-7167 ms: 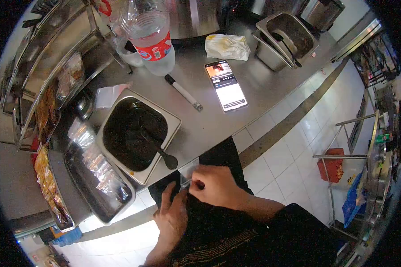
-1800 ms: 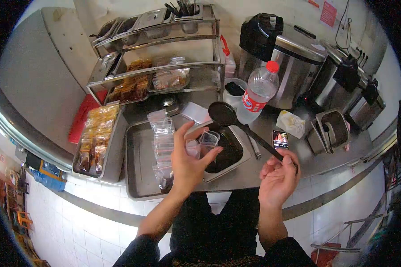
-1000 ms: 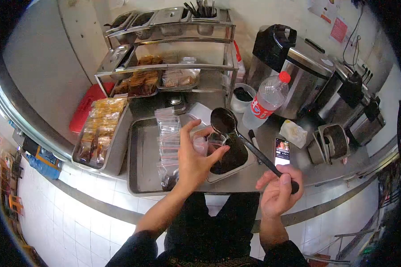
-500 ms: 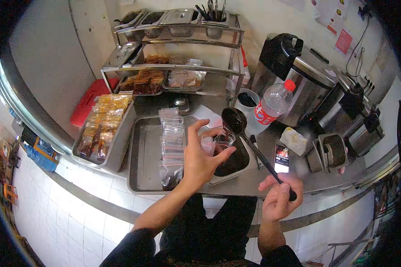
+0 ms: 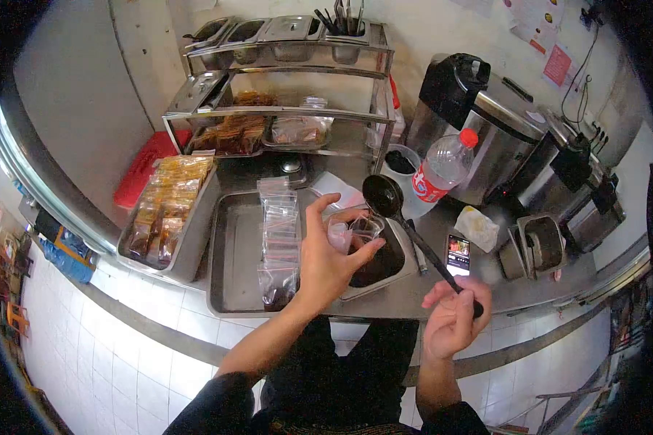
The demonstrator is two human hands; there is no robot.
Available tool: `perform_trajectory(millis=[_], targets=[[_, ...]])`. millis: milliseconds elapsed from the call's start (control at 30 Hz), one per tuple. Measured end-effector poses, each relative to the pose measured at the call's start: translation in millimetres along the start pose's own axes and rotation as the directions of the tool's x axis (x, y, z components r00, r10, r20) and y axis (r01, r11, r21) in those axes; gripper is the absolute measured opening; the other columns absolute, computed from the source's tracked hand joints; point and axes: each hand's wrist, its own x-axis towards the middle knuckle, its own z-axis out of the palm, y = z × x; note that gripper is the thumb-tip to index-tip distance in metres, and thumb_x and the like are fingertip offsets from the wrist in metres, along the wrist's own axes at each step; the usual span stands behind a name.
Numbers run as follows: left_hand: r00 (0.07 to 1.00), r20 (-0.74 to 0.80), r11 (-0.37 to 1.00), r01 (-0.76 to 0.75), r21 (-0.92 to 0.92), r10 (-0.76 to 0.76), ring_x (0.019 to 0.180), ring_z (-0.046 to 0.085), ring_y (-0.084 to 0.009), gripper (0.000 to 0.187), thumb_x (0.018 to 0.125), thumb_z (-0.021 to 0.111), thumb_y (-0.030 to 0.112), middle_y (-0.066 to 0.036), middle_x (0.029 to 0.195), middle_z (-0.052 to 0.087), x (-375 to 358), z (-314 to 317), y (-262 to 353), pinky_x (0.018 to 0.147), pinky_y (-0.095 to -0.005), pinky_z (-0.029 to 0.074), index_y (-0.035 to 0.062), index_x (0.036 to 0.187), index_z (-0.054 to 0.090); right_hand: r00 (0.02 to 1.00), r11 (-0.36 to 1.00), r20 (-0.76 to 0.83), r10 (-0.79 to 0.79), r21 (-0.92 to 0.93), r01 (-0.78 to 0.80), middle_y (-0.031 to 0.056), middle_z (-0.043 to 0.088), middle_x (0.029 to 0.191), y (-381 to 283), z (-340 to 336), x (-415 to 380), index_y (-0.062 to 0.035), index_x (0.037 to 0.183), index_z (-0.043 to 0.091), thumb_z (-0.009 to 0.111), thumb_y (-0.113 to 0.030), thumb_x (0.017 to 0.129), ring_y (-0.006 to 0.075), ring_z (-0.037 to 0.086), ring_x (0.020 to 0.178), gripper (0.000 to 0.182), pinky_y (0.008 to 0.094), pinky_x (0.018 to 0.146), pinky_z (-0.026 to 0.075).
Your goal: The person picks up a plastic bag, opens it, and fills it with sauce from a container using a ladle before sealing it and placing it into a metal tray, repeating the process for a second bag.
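Left hand [image 5: 330,257], one: thumb and fingers curved in a wide C, holding a clear plastic piece [image 5: 368,227] (a small cup or an opened bag; the glare makes it hard to say) over the near pan [image 5: 387,284] and its dark contents. Right hand [image 5: 458,319], one: fingers closed around the handle end of a black ladle [image 5: 432,257], whose bowl tilts just beyond the plastic.

Tray [image 5: 233,254], one, metal, left of the pan: a column of clear zip bags [image 5: 278,232] along its right side, a bare strip along its left. Deep pan [image 5: 204,217], one, outside the tray's left rim, stacked with amber-filled packets [image 5: 170,206].

Counter [image 5: 406,303], steel: front edge close below tray and pan; a narrow gap between the pan's right rim and the phone [image 5: 458,255], part of it taken by a marker [image 5: 418,250]. Bottle [image 5: 442,167], one, red-capped, upright beyond the ladle. Crumpled white cloth [image 5: 477,228], one, between phone and nested metal pans [image 5: 540,243]. Rack [image 5: 290,112], one, tiered, behind the tray.
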Motion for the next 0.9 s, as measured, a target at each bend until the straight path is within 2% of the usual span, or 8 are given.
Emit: perform_trajectory(millis=[133,233,333,433,633,800,867,900], targets=[[1.0,0.005,1.0,0.006,0.029,-0.006,0.072,0.067,-0.0149,0.08,0.076,0.085,0.006,-0.014,0.115,0.069,1.3,0.7,0.6,0.069,-0.0307,0.054,0.0038,0.136,0.032,0.979,0.969,-0.065,0.192,0.172,-0.179,0.0189,0.058,0.106,-0.1,-1.9,1.5,0.0006,0.116,0.049,0.047,-0.018,0.102,0.0248,0.062,0.067,0.024,0.0371,0.047,0.052],[1.0,0.003,0.999,-0.014,-0.035,0.014,0.073,0.067,-0.0148,0.081,0.076,0.085,0.007,-0.014,0.115,0.069,2.6,3.9,-1.4,0.069,-0.0305,0.054,0.0038,0.136,0.031,0.913,0.924,-0.226,0.341,0.262,-0.28,0.011,0.063,0.085,-12.6,17.4,8.8,-0.0038,0.11,0.058,0.051,-0.024,0.101,0.0171,0.057,0.064,0.023,0.0272,0.055,0.043],[0.999,0.049,0.999,0.016,-0.039,-0.014,0.084,0.067,-0.0178,0.085,0.075,0.081,-0.006,-0.018,0.12,0.064,4.1,4.9,1.9,0.074,-0.0292,0.056,0.0081,0.139,0.027,0.874,0.856,-0.177,0.452,0.362,-0.369,0.0066,0.063,0.091,-22.6,21.5,15.5,-0.0069,0.11,0.06,0.052,-0.025,0.1,0.014,0.058,0.076,0.022,0.0251,0.063,0.042],[1.0,0.016,0.996,-0.011,-0.086,0.013,0.075,0.067,-0.0152,0.081,0.075,0.085,0.006,-0.014,0.115,0.069,5.0,9.2,2.4,0.072,-0.0297,0.054,0.004,0.136,0.032,0.837,0.84,-0.252,0.486,0.397,-0.369,0.0077,0.064,0.103,-6.0,11.2,13.8,-0.0065,0.112,0.058,0.054,-0.026,0.1,0.0195,0.064,0.078,0.024,0.0322,0.054,0.046],[0.999,0.052,0.994,-0.009,-0.112,0.014,0.085,0.067,-0.0182,0.085,0.075,0.079,-0.009,-0.019,0.119,0.064,4.1,7.7,-0.8,0.075,-0.0295,0.056,0.0073,0.139,0.027,0.809,0.802,-0.251,0.532,0.456,-0.386,0.0085,0.066,0.092,-4.2,9.5,16.9,-0.0045,0.113,0.059,0.054,-0.027,0.1,0.0184,0.064,0.076,0.026,0.0341,0.057,0.048],[1.0,0.028,0.984,0.014,-0.18,-0.009,0.083,0.067,-0.0213,0.085,0.075,0.079,-0.008,-0.023,0.119,0.062,-15.5,-6.0,25.8,0.074,-0.03,0.057,0.0078,0.14,0.028,0.801,0.801,-0.077,0.593,0.152,-0.579,0.0136,0.065,0.081,20.2,1.4,-0.3,-0.0019,0.11,0.061,0.057,-0.021,0.102,0.0175,0.065,0.072,0.022,0.033,0.059,0.055],[0.997,0.04,0.99,-0.066,-0.124,0.071,0.085,0.067,-0.0207,0.086,0.074,0.081,-0.006,-0.024,0.118,0.062,-23.9,-9.7,29.3,0.073,-0.0295,0.057,0.008,0.141,0.027,0.753,0.746,0.044,0.657,0.105,-0.657,0.0126,0.066,0.089,38.3,-6.1,-6.7,-0.0003,0.111,0.061,0.063,-0.018,0.098,0.0164,0.066,0.074,0.022,0.0302,0.059,0.056],[0.997,0.054,0.99,-0.051,-0.133,0.058,0.085,0.067,-0.0209,0.087,0.074,0.081,-0.006,-0.024,0.118,0.062,-30.6,-7.7,33.3,0.073,-0.0295,0.057,0.0083,0.141,0.027,0.817,0.818,0.048,0.575,0.004,-0.576,0.0127,0.065,0.092,37.0,-6.4,-5.9,-0.0001,0.111,0.06,0.066,-0.018,0.096,0.0185,0.066,0.077,0.025,0.0321,0.062,0.056]])
